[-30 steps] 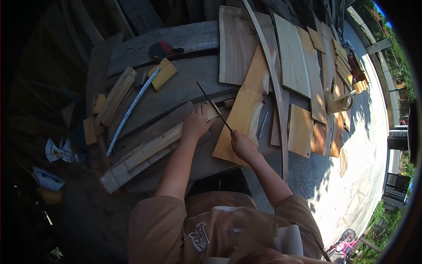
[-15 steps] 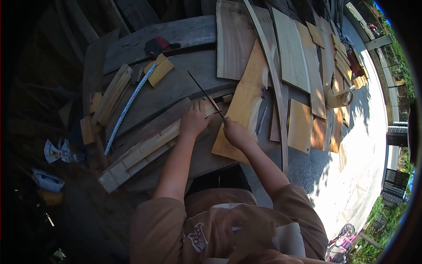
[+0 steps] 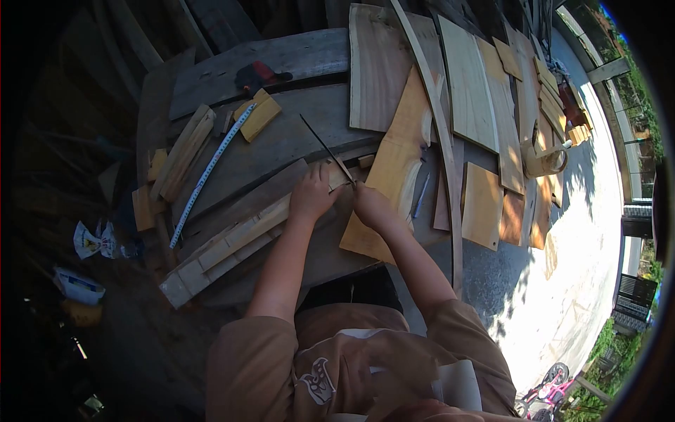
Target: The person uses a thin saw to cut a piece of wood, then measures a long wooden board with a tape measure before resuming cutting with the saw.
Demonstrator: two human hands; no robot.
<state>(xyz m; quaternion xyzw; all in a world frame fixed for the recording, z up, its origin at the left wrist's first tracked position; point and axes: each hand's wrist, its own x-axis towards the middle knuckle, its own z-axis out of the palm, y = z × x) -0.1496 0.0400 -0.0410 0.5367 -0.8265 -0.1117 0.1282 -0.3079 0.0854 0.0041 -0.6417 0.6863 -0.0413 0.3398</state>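
Observation:
My left hand presses over a pale wooden strip, its fingers curled across the top. My right hand is closed on the near end of a long, thin dark saw, seen almost edge-on. The blade slants away to the upper left and crosses the strip just right of my left fingers. My right palm hides the grip. Below my left hand, long jointed wooden pieces lie side by side. An orange-brown board lies close by my right hand.
A white tape measure strip curves across the bench at left, near small wood blocks and a dark red cap. Several boards, a long curved lath, a pen and a mug lie right.
My right hand has shifted slightly up and left, towards my left hand, with the saw in it. My left hand stays on the strip. The whole view has shifted a little.

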